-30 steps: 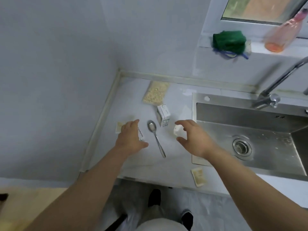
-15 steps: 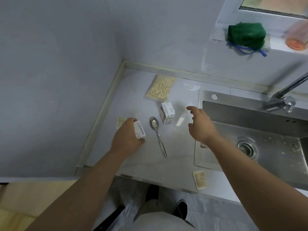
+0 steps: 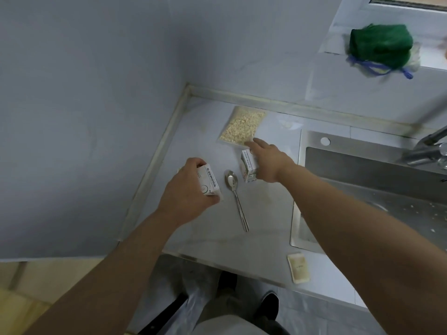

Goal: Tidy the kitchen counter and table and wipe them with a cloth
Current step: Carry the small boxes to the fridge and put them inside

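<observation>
- Over the counter (image 3: 261,240), left of centre, my left hand (image 3: 186,189) grips a carton (image 3: 209,182), fingers wrapped round its far side, thumb at its near end.
- My right hand (image 3: 268,163) is released: fingers straight, reaching away from me, forefinger tip at the near edge of the bag (image 3: 243,128) of pale grains.
- That hand covers the right side of a second carton (image 3: 247,165), which stands on the counter; I cannot tell whether they touch.
- Spoon (image 3: 235,197) lies between both cartons, bowl away from me.
- Sachet (image 3: 298,268) lies at the counter's front edge, near the sink (image 3: 375,170).
- Green bundle (image 3: 379,44) sits on the sill above.
</observation>
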`<state>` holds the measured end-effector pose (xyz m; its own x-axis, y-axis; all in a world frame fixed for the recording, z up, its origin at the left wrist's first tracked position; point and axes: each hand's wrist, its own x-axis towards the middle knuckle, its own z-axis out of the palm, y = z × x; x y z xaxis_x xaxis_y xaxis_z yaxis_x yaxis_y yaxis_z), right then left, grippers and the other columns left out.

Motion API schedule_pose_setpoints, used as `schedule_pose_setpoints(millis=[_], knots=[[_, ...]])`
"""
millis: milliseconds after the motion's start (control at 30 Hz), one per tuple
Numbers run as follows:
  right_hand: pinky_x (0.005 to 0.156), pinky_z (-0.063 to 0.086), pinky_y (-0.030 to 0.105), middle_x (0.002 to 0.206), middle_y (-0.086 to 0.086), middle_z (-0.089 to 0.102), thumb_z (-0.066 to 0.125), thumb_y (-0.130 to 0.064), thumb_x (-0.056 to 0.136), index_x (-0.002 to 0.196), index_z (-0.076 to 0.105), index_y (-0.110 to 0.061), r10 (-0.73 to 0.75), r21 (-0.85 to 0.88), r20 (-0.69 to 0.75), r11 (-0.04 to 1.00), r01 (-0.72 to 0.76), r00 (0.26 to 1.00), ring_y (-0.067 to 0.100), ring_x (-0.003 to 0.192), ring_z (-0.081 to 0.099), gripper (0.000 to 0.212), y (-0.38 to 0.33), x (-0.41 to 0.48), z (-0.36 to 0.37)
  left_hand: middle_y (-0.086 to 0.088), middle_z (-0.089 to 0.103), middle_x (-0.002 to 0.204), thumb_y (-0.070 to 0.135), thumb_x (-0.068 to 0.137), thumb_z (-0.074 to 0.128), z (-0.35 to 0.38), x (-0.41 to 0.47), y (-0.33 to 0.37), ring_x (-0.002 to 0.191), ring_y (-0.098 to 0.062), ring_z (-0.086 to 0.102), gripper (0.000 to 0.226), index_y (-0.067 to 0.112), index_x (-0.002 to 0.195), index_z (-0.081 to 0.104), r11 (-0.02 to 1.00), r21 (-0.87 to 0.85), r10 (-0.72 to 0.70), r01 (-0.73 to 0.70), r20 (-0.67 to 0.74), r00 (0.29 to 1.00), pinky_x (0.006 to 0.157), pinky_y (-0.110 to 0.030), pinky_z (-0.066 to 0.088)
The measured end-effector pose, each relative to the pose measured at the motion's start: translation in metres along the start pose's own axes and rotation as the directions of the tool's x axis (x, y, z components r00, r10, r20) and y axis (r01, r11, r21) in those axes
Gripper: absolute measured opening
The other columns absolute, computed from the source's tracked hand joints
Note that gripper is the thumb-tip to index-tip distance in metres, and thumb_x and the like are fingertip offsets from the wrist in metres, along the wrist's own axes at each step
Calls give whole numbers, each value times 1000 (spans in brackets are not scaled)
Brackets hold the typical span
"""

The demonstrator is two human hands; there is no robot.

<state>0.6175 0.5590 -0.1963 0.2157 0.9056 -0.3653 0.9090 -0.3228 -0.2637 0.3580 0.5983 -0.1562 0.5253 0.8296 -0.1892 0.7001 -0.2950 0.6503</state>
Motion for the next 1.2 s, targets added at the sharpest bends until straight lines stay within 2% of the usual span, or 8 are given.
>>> schedule_pose_setpoints(millis=[133,233,367,533,700,867,1033,1200], knots=[[89,50,46,128,6,53,79,-21,75,132,39,-21,-28,1,43,1000,28,999,33,114,54,70,-1,6,-1,12,57,108,45,55,90,-1,2,2,95,-11,59,81,41,118,38,1000,-17,13,-12,14,1000,82,-39,54],[84,49,41,120,4,59,82,-26,74,128,42,-22,-49,20,17,999,49,999,30,110,57,68,-3,0,-6,12,57,107,44,56,90,-2,3,4,95,-12,59,82,39,119,38,1000,-21,23,-22,23,999,81,-40,54],[77,43,37,114,3,60,84,-38,71,127,45,-21,-96,-18,-98,995,95,991,28,107,54,71,-10,-23,-28,12,58,106,37,57,90,-8,4,12,91,-9,60,80,37,119,40,999,-28,47,-46,39,998,78,-37,55],[81,48,37,111,-4,61,88,-40,66,125,52,-24,-78,231,-272,962,144,959,19,102,54,71,-22,-76,-75,14,59,104,35,57,92,-20,4,35,87,-4,61,79,37,118,43,993,-51,105,-104,32,994,73,-30,55],[80,40,14,115,-17,61,91,-32,65,127,55,-30,-45,411,-315,894,179,948,-2,100,51,72,-22,-136,-102,20,62,101,29,56,96,-28,-1,68,86,4,62,77,40,115,48,965,-163,208,-203,11,978,69,-12,52],[87,49,23,109,-20,65,92,-22,62,123,57,-35,9,504,-368,842,191,930,0,106,60,72,-7,-179,-107,23,63,106,29,55,96,-32,-10,111,92,7,60,81,40,123,52,917,-208,360,-340,66,931,73,-12,51],[87,56,44,112,-11,69,94,-18,61,122,60,-35,97,625,-360,764,163,928,11,102,65,73,12,-217,-109,23,63,108,34,62,93,-26,-20,151,94,7,60,74,45,122,52,856,-212,506,-472,157,848,69,-11,51],[91,57,40,115,-8,69,93,-10,63,130,58,-28,209,685,-401,715,140,892,13,105,67,77,27,-257,-98,25,66,107,40,60,92,-5,-28,184,98,1,61,74,45,123,54,793,-197,609,-577,228,759,73,-20,54]])
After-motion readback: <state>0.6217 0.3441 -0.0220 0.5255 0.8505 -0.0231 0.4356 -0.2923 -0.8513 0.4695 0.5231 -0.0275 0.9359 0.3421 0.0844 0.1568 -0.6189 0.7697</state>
